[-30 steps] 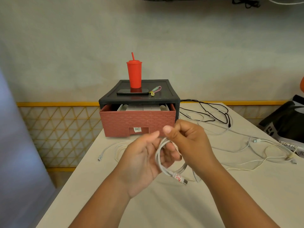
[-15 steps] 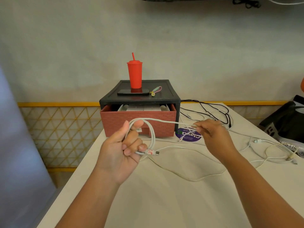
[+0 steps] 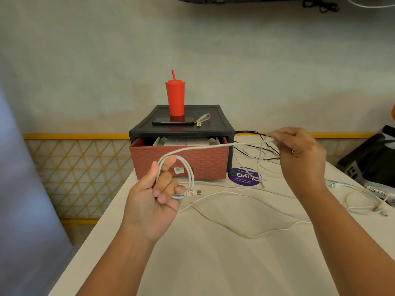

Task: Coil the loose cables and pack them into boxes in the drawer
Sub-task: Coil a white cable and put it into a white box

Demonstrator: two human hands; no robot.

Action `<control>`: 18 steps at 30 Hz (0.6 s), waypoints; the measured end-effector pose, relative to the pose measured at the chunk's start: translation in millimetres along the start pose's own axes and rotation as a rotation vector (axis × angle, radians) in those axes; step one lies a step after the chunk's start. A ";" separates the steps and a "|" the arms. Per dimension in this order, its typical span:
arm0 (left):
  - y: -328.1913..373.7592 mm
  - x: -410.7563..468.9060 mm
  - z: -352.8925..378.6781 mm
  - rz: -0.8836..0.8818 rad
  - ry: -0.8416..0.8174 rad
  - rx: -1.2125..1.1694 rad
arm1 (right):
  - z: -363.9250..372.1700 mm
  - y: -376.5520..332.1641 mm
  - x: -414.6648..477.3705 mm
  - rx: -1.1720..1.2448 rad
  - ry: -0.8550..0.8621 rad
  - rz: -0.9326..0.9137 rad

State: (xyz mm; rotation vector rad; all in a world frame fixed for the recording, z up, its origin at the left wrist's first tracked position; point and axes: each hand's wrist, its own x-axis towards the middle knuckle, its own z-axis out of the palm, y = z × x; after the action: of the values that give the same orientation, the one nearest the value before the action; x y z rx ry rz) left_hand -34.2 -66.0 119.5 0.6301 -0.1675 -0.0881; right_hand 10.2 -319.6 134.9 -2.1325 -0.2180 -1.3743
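Together left hand (image 3: 154, 200) and right hand (image 3: 299, 153) hold one white cable (image 3: 213, 146)

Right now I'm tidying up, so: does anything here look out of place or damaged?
Only the cables: white and black ones sprawl loose and tangled over the table, mostly right of the drawer, which stands ajar. Nothing looks spilled or damaged.

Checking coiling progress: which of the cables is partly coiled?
The white cable looped in the left hand and pinched by the right hand; the black cables and remaining white cables lie uncoiled on the table.
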 end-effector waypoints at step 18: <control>26.5 13.1 10.1 0.223 -0.039 -0.157 | -4.1 -24.7 -33.9 0.118 -0.594 -0.127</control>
State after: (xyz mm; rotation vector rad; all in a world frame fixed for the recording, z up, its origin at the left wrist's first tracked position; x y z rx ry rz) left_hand -22.3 -52.3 144.9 0.4501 -0.2647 0.1015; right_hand -19.1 -295.9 116.0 -2.4024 -0.6566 -0.7310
